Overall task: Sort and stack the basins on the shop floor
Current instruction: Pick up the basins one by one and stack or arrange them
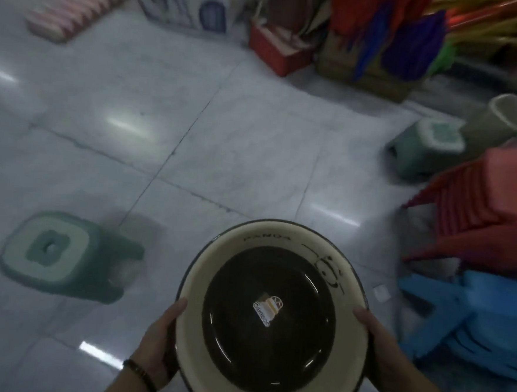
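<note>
A round basin (273, 313) fills the lower middle of the view, held above the tiled floor (194, 130) by both hands. Its inner wall is cream, with a panda drawing and the word PANDA near the far rim; its bottom is dark and glossy, with a small sticker (269, 308) in the middle. The outer rim is dark. The left hand (158, 342) grips the near-left rim, thumb over the edge on the cream wall, the other fingers hidden under the outside. A dark beaded bracelet (140, 377) circles that wrist. The right hand (384, 354) clasps the right rim the same way, thumb on top, fingers wrapped below and out of sight. Both hands are closed on the basin. On the floor to the left, near the basin, stands a green stool (63, 255) with a pale ring on its seat. At the right edge lie blue stools (472, 318), stacked and tipped over, and above them a stack of red stools (480, 205), also tilted. Farther right and up sits a second green stool (425, 149) on its side, beside a grey bucket (501, 121). At the back stand a red box (276, 50), a white carton (188, 4), and bright brooms (415, 32) leaning together. A striped pink pad (71, 14) lies at the upper left. The whole view is blurred.
</note>
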`<state>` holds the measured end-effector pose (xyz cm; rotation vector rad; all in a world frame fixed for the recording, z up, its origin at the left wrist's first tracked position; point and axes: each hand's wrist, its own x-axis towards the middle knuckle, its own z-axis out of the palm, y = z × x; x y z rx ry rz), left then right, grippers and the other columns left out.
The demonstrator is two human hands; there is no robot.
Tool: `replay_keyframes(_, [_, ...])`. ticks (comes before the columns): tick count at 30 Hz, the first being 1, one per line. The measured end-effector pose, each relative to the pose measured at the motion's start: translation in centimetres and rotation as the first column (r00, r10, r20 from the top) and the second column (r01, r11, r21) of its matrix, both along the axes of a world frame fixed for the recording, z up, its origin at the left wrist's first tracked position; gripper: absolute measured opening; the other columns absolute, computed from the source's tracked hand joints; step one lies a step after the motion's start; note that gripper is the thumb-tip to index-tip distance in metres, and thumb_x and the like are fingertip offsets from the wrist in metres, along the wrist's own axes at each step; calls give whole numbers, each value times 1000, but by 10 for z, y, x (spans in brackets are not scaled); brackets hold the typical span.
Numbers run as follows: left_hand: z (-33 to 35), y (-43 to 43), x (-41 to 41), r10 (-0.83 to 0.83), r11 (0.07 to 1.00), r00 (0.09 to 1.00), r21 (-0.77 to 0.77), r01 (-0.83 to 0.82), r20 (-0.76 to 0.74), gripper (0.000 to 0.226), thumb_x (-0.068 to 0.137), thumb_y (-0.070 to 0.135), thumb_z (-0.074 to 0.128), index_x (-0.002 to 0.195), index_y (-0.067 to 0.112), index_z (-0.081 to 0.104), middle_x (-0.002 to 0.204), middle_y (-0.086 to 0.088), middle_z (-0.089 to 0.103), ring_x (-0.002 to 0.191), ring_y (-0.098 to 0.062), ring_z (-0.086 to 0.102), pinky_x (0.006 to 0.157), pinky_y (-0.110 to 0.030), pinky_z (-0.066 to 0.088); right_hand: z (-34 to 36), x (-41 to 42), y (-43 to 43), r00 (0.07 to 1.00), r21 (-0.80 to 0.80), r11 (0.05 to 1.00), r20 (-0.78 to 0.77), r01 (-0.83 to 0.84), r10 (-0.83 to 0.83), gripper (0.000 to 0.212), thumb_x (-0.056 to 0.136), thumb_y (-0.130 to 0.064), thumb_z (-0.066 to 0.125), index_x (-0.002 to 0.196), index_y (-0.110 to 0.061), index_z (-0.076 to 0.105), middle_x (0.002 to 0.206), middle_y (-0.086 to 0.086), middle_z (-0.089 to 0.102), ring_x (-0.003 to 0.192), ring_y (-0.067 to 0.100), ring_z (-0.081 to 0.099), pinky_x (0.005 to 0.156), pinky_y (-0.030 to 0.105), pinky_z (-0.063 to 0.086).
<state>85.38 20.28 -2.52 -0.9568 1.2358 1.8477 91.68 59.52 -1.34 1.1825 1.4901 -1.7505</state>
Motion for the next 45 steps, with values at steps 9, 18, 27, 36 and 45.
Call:
replay_keyframes(9, [247,134,1,-391,890,883,140,435,-258,55,87,47,66,129,11,65,128,-29,63,106,-45,65,92,-60,54,253,166,69,833,-41,891,-339,452,-438,60,90,-66,65,131,-22,67,129,29,66,116,56,64,95,70,53])
replay_keyframes(18, [369,346,136,-651,635,592,87,768,-476,59,75,44,75,124,10,69,123,-26,67,106,-46,67,93,-59,53,349,400,137,499,-20,542,-362,840,-787,73,46,-66,85,104,-22,83,115,26,74,98,46,74,91,64,56])
replay_keyframes(27, [417,561,373,-728,473,465,122,873,-503,39,90,34,59,113,8,76,121,-26,68,114,-45,62,109,-62,40,377,658,252,185,-110,260,-452,959,-872,72,54,-67,79,106,-17,83,112,23,76,93,41,76,87,55,60])
replay_keyframes(36, [414,781,532,-838,277,296,108,955,-458,48,77,36,66,107,0,77,111,-30,71,89,-42,73,82,-47,57,380,827,372,-75,-81,-45,-413,996,-907,95,29,-68,87,107,-14,80,105,25,76,93,44,73,84,56,59])
replay_keyframes(45, [406,1032,669,-915,-61,12,169,984,-403,59,70,45,77,113,4,76,118,-29,69,95,-42,72,79,-48,59,400,953,535,-354,-131,-340,-554,931,-754,43,77,-39,72,108,-11,81,114,29,74,95,47,75,83,50,59])
